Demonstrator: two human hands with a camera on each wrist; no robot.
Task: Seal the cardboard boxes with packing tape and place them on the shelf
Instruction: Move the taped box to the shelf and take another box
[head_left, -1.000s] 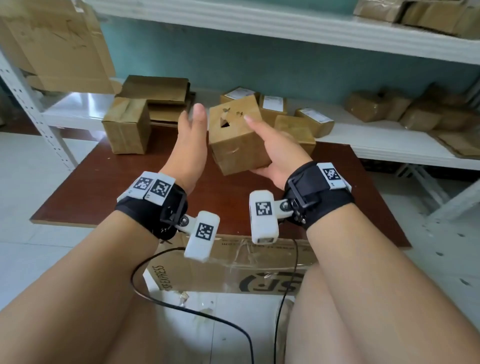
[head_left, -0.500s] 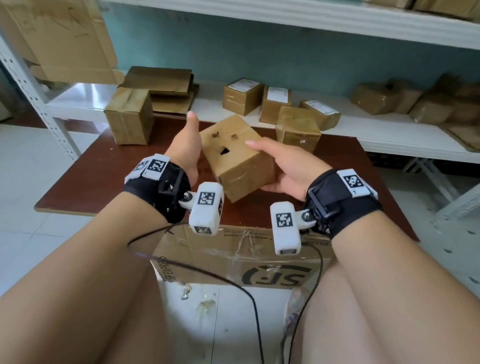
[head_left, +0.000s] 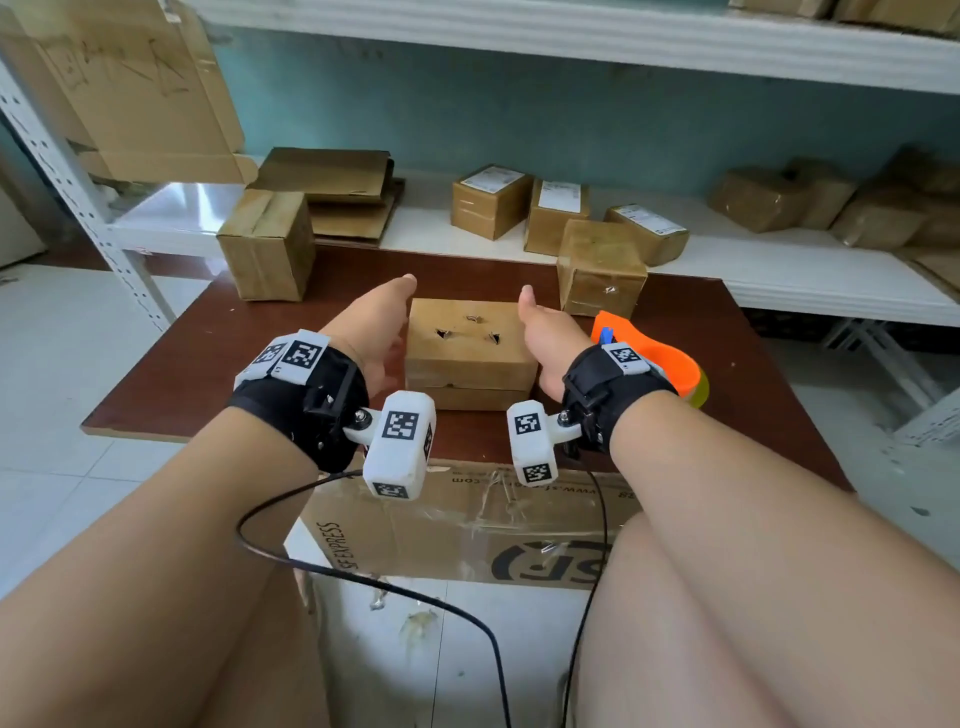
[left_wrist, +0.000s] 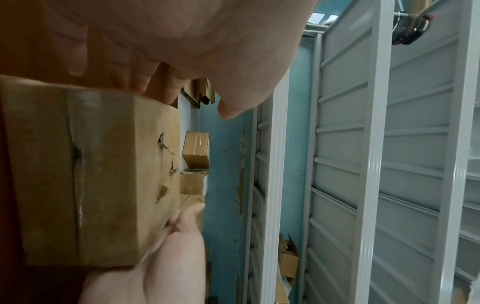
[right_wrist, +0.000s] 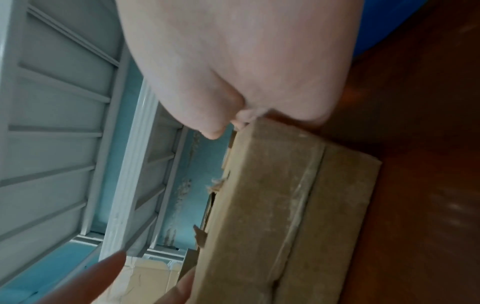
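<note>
A small brown cardboard box (head_left: 467, 348) with several torn holes in its top stands on the dark red table (head_left: 208, 364). A strip of clear tape runs across its near face (left_wrist: 78, 185). My left hand (head_left: 376, 327) is at the box's left side with fingers straight and thumb raised. My right hand (head_left: 545, 332) lies flat against the right side, thumb at the top edge. The right wrist view shows the palm (right_wrist: 246, 61) touching the box's corner (right_wrist: 285, 205). An orange tape dispenser (head_left: 649, 353) lies just behind my right wrist.
Two more boxes (head_left: 267, 244) (head_left: 600, 267) stand at the table's back edge. The white shelf (head_left: 779, 280) behind carries labelled boxes (head_left: 491, 205) and flattened cardboard (head_left: 332, 176). A large SF Express carton (head_left: 467, 530) sits below the table's front edge.
The box was held tilted in the air between both hands; it has come down and now stands flat on the table. Both hands have dropped with it to its sides.
</note>
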